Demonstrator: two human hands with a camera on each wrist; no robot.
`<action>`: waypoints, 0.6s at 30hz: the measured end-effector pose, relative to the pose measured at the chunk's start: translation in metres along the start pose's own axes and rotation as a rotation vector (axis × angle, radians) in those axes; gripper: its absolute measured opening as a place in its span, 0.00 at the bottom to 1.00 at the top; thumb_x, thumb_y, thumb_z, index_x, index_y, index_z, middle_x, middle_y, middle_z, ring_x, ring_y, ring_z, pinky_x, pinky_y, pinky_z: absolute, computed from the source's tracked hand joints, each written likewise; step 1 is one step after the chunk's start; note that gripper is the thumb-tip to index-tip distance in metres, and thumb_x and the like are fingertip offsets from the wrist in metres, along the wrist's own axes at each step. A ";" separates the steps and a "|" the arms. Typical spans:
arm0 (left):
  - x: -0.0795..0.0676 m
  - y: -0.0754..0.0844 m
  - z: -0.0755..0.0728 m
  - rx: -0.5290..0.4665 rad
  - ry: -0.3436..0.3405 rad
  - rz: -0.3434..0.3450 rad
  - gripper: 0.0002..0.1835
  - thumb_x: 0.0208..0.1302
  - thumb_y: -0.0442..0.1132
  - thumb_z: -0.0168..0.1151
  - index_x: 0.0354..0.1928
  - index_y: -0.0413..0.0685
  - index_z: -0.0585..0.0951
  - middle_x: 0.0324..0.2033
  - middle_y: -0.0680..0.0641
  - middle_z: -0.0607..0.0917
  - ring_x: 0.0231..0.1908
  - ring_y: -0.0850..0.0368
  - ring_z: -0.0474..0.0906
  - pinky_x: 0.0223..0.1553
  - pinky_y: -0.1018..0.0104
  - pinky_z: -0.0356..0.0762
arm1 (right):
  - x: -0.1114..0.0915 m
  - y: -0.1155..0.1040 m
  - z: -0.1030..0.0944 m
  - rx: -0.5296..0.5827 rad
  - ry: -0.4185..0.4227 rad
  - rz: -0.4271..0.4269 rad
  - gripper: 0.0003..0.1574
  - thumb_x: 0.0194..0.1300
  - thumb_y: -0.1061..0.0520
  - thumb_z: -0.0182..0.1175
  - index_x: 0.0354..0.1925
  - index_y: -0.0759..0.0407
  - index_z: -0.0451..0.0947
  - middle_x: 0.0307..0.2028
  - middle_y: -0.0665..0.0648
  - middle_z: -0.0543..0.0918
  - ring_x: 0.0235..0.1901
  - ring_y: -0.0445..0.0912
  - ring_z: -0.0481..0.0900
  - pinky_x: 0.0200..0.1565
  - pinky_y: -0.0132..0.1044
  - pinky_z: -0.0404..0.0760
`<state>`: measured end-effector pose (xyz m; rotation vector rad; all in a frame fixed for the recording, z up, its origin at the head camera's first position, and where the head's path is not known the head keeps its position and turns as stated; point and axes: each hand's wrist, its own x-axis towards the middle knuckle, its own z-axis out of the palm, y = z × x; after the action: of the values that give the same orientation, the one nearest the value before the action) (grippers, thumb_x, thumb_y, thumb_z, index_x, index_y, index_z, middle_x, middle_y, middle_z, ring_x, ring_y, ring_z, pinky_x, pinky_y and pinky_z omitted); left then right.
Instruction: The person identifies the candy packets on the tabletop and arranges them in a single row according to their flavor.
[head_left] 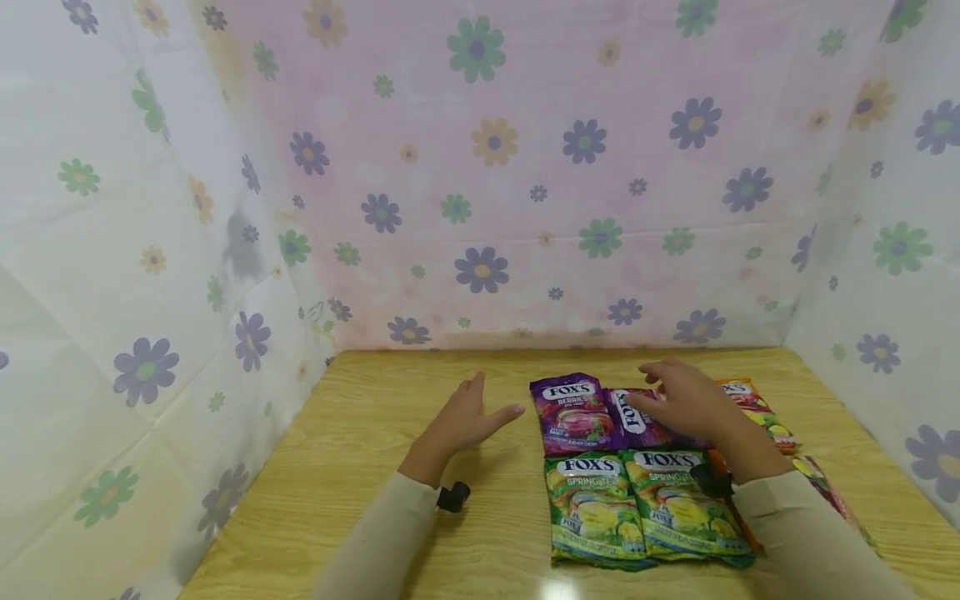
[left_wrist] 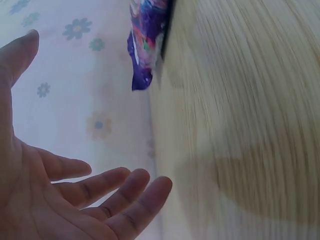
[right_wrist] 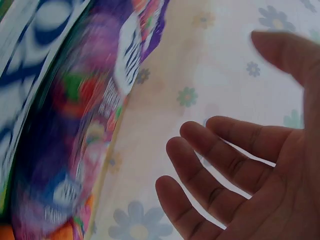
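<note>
My left hand (head_left: 463, 418) hovers over the wooden table to the left of the candy bags, fingers extended, thumb apart, holding nothing. The right hand (head_left: 692, 402) is above the bags at the right, its fingers relaxed and nothing in them. Nearest the left hand lies a purple Fox's Berries bag (head_left: 573, 421). Another purple bag (head_left: 637, 421), turned sideways, lies partly under the right hand. Two green Spring Tea bags (head_left: 596, 515) (head_left: 678, 504) lie in front of them. In the left wrist view, a purple bag (left_wrist: 149, 35) shows edge-on; in the right wrist view, purple packaging (right_wrist: 75, 100) is blurred.
An orange-edged bag (head_left: 757, 408) lies behind the right forearm, and a reddish bag (head_left: 828, 492) sits partly hidden beside it. The wooden table (head_left: 352, 433) is enclosed by flower-patterned cloth (head_left: 525, 208) at the back and both sides.
</note>
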<state>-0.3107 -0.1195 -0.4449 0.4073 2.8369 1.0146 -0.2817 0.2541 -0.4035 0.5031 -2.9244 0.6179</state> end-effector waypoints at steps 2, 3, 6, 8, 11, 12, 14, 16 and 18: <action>0.001 0.002 0.003 -0.041 0.008 0.000 0.64 0.59 0.81 0.56 0.83 0.45 0.48 0.79 0.35 0.58 0.75 0.36 0.64 0.71 0.36 0.66 | 0.002 -0.003 0.003 0.053 -0.007 0.009 0.44 0.71 0.40 0.64 0.70 0.70 0.70 0.57 0.69 0.83 0.51 0.61 0.85 0.51 0.60 0.85; 0.002 0.003 0.005 -0.063 0.015 -0.001 0.64 0.59 0.80 0.57 0.83 0.45 0.49 0.78 0.35 0.61 0.73 0.36 0.67 0.70 0.36 0.69 | 0.003 -0.005 0.004 0.077 -0.007 0.012 0.44 0.71 0.41 0.65 0.71 0.70 0.69 0.57 0.70 0.83 0.50 0.61 0.85 0.50 0.59 0.86; 0.004 0.007 0.011 -0.127 0.041 -0.015 0.62 0.59 0.77 0.61 0.83 0.45 0.51 0.74 0.35 0.67 0.66 0.37 0.75 0.63 0.38 0.77 | 0.006 -0.009 0.006 0.156 -0.011 0.042 0.44 0.71 0.44 0.66 0.72 0.70 0.67 0.57 0.70 0.82 0.50 0.61 0.85 0.49 0.56 0.87; 0.005 0.009 0.015 -0.170 0.052 -0.035 0.61 0.59 0.75 0.63 0.82 0.45 0.53 0.73 0.36 0.70 0.65 0.37 0.76 0.61 0.39 0.79 | 0.007 -0.011 0.008 0.206 -0.019 0.068 0.45 0.71 0.44 0.66 0.73 0.70 0.66 0.58 0.71 0.82 0.52 0.63 0.85 0.49 0.55 0.88; 0.007 0.012 0.021 -0.243 0.059 -0.072 0.60 0.58 0.73 0.67 0.82 0.46 0.54 0.71 0.38 0.72 0.64 0.39 0.77 0.59 0.41 0.81 | 0.008 -0.014 0.010 0.284 -0.037 0.112 0.46 0.72 0.44 0.65 0.74 0.70 0.63 0.61 0.72 0.80 0.56 0.66 0.82 0.50 0.55 0.87; 0.007 0.013 0.023 -0.276 0.056 -0.081 0.60 0.58 0.71 0.69 0.82 0.46 0.54 0.71 0.39 0.73 0.64 0.40 0.78 0.58 0.41 0.82 | 0.008 -0.015 0.011 0.309 -0.041 0.126 0.46 0.72 0.44 0.65 0.75 0.69 0.63 0.62 0.72 0.79 0.58 0.66 0.82 0.51 0.55 0.87; 0.009 0.014 0.026 -0.342 0.049 -0.098 0.60 0.58 0.68 0.72 0.82 0.46 0.54 0.70 0.39 0.73 0.60 0.41 0.81 0.56 0.43 0.84 | 0.009 -0.016 0.013 0.368 -0.054 0.149 0.46 0.72 0.45 0.65 0.75 0.69 0.62 0.63 0.72 0.78 0.57 0.65 0.82 0.51 0.54 0.87; 0.010 0.015 0.030 -0.400 0.042 -0.115 0.60 0.58 0.64 0.74 0.82 0.45 0.54 0.69 0.38 0.74 0.55 0.44 0.85 0.54 0.45 0.85 | 0.009 -0.017 0.015 0.433 -0.069 0.176 0.47 0.72 0.46 0.65 0.75 0.69 0.61 0.64 0.73 0.78 0.54 0.63 0.85 0.50 0.53 0.88; 0.010 0.017 0.034 -0.461 0.032 -0.125 0.60 0.57 0.62 0.76 0.81 0.44 0.54 0.68 0.37 0.75 0.49 0.46 0.88 0.52 0.48 0.87 | 0.010 -0.019 0.018 0.499 -0.088 0.207 0.48 0.71 0.46 0.66 0.75 0.70 0.61 0.64 0.73 0.77 0.51 0.60 0.86 0.49 0.50 0.88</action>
<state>-0.3110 -0.0838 -0.4606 0.1652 2.4990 1.5966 -0.2850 0.2276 -0.4116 0.2715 -2.9104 1.4016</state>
